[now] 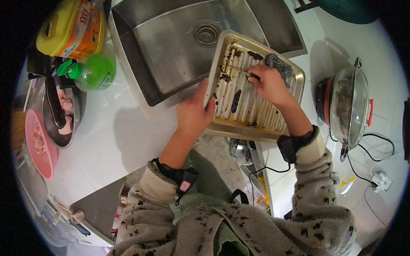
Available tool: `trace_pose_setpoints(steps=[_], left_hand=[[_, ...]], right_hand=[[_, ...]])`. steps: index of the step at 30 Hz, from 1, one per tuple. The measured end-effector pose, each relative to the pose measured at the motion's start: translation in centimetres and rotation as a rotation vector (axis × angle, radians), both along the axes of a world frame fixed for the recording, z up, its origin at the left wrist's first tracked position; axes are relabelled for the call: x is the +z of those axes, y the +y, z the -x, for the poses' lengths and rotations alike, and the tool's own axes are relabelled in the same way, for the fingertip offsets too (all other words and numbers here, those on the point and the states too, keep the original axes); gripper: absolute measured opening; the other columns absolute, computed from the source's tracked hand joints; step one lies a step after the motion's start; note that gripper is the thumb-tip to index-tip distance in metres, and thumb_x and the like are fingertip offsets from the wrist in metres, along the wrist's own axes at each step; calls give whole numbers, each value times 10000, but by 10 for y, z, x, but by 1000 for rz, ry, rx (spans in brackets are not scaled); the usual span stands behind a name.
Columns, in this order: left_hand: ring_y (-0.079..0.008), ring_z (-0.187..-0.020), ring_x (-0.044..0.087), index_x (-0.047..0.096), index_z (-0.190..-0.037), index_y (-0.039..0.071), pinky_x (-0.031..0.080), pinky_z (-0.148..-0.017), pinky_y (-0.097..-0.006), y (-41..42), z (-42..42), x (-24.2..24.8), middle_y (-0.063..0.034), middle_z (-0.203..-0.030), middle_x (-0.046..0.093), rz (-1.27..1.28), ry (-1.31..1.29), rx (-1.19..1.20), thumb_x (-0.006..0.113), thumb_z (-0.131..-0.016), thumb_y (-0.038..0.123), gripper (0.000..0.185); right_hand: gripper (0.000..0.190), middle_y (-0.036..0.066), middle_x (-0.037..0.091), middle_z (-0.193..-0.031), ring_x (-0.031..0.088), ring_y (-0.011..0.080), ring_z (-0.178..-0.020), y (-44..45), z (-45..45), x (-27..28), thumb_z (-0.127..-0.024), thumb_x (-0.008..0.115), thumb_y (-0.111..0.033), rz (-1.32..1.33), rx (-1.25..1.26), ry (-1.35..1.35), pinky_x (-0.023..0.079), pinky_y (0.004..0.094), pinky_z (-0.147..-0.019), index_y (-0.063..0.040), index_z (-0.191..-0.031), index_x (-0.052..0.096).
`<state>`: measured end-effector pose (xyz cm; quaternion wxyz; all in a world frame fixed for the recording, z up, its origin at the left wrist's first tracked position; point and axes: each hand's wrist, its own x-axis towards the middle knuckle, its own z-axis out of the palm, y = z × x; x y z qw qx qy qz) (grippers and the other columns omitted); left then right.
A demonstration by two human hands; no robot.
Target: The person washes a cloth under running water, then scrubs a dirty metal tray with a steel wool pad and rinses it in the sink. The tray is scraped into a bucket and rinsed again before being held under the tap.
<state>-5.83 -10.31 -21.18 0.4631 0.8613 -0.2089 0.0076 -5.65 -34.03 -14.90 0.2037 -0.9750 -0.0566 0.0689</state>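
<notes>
My left hand point(193, 110) grips the near left rim of a ribbed metal baking tray point(259, 105), its thumb over the edge. Tilted, the tray rests partly over the sink's near right corner. Burnt black residue point(236, 100) and brown stains mark its ribs. Inside the tray, my right hand point(270, 84) is closed around a small thin tool point(245, 73), mostly hidden by the fingers; its exact kind cannot be made out. A steel wool scourer point(279, 65) lies in the tray just beyond that hand.
The stainless steel sink point(179, 54) has a drain point(207, 33). Left are a yellow jug point(57, 32), a green pump bottle point(96, 72), a metal bowl with raw meat point(72, 134) and a pink bowl point(48, 163). Right are a glass-lidded pan point(349, 105) and cables point(381, 156).
</notes>
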Motion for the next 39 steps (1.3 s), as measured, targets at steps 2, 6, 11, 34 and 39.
trace_pose_setpoints(steps=[2,6,11,34,39], left_hand=[[-334,-609,600,489,-1208,30,493,-553,-412,1,1,1,-184,-798,622,-60,102,-32,620,-738,171,508],[-338,-624,603,493,-1205,35,494,-564,-414,2,0,3,-186,-816,623,-23,81,-33,621,-738,171,503],[-342,-630,604,498,-1201,33,494,-573,-416,1,1,4,-188,-828,623,-41,79,-22,624,-736,164,499],[-335,-584,595,500,-1198,40,486,-534,-413,1,0,4,-175,-765,622,-21,49,-23,625,-742,170,490],[-330,-592,599,498,-1202,39,489,-541,-409,1,0,4,-173,-776,623,-21,65,-33,627,-743,171,494]], right_hand=[[145,172,571,-810,562,361,-761,0,0,0,-729,621,-45,35,-5,1,459,387,-659,-11,-859,568],[156,169,571,-818,565,360,-743,0,-2,2,-732,627,-56,43,33,-76,459,390,-647,-11,-870,570],[159,172,575,-830,563,369,-746,0,-3,1,-738,622,-49,57,-15,13,454,397,-657,-5,-881,568],[182,179,588,-800,581,336,-723,-3,-7,5,-726,637,-43,-49,-22,73,459,344,-650,-4,-896,585],[189,183,596,-841,591,325,-741,-6,-8,2,-737,642,-56,-50,-78,153,460,329,-668,2,-906,583]])
